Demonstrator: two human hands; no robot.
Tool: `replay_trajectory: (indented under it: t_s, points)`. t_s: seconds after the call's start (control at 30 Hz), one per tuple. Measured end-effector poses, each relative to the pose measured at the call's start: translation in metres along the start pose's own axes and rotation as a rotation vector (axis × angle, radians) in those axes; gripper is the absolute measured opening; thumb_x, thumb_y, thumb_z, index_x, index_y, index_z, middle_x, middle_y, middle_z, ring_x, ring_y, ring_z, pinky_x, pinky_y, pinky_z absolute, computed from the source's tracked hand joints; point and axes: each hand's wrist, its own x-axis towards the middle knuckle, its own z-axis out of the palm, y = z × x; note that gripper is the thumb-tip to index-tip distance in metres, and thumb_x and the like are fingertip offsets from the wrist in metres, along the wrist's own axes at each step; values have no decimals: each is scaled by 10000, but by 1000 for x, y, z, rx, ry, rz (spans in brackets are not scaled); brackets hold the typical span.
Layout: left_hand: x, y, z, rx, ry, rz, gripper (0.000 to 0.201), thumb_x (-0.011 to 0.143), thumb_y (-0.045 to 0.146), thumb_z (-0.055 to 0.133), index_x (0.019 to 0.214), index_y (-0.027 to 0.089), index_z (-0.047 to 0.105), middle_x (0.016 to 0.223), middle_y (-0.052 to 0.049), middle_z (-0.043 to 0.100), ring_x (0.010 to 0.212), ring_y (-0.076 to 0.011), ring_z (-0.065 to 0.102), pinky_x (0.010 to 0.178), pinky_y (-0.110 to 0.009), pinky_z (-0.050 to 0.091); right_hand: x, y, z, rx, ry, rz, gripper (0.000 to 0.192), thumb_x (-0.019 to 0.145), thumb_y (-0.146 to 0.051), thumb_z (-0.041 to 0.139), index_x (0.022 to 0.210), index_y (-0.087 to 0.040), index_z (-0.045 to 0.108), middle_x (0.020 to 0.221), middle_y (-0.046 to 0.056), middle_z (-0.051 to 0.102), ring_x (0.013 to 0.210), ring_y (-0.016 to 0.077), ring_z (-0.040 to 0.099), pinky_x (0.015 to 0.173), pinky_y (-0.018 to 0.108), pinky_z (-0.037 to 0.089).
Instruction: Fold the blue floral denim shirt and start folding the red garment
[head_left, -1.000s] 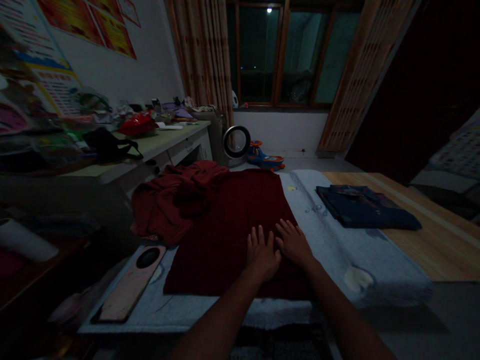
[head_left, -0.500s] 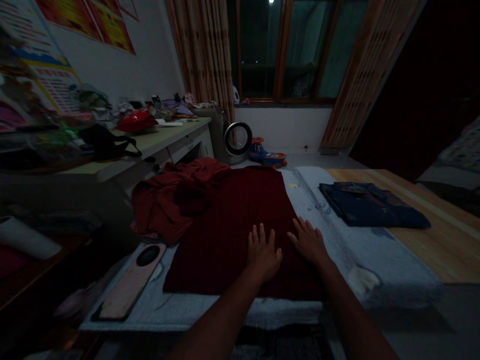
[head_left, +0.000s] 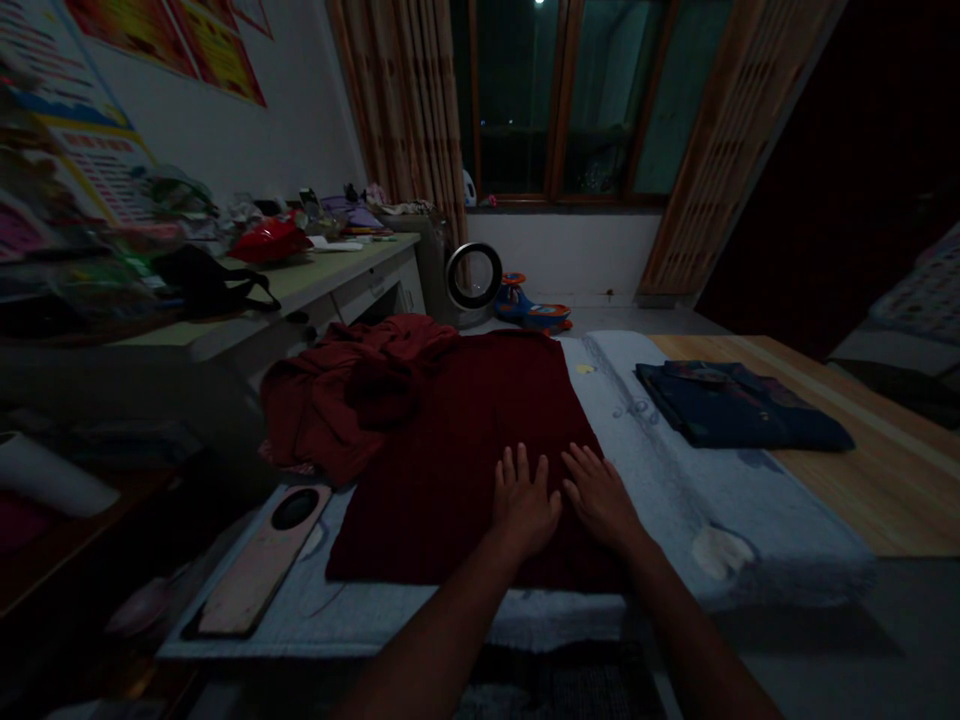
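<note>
Pale pink flat board with a dark round hole [head_left: 259, 570], lying at the left on the grey-blue padded cover [head_left: 675, 470]. Dark red flat-spread cloth [head_left: 457, 450], centre of the cover, bunched at its far-left corner: left hand [head_left: 525, 505] and right hand [head_left: 600, 495] rest side by side, palms down, fingers spread, gripping nothing; even outward strokes would likely smooth it best. Folded dark navy garment [head_left: 739, 405], far right.

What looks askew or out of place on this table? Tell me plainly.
One thing: the far left part of the dark red garment is bunched in a crumpled heap, while the rest lies flat under the left hand and right hand. The folded navy garment lies neat.
</note>
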Motion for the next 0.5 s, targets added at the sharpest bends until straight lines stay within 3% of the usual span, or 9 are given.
replay_trajectory:
  t_s: [0.17, 0.3, 0.5]
  points:
    - [-5, 11, -10, 35, 77, 66, 570, 939, 434, 418, 1441, 165, 401, 1578, -159, 231, 1468, -329, 122, 1167, -556, 139, 1, -1, 0, -14, 4, 4, 501, 961, -304, 344, 1438, -176, 427, 1547, 75, 330, 1435, 237, 257, 1145, 469, 214]
    - [-12, 21, -7, -31, -8, 148, 555, 956, 374, 371, 1451, 124, 373, 1549, -157, 309, 1452, -281, 213, 1173, -455, 215, 0, -2, -3, -32, -24, 6, 508, 952, -273, 330, 1441, -172, 424, 1554, 65, 313, 1436, 234, 254, 1141, 460, 220]
    - [-16, 24, 3, -34, -30, 141, 627, 943, 442, 371, 1467, 100, 342, 1558, -173, 278, 1457, -299, 189, 1181, -466, 185, -1, -3, -7, -40, -35, 17, 518, 956, -281, 316, 1451, -157, 407, 1559, 60, 301, 1443, 228, 234, 1146, 445, 209]
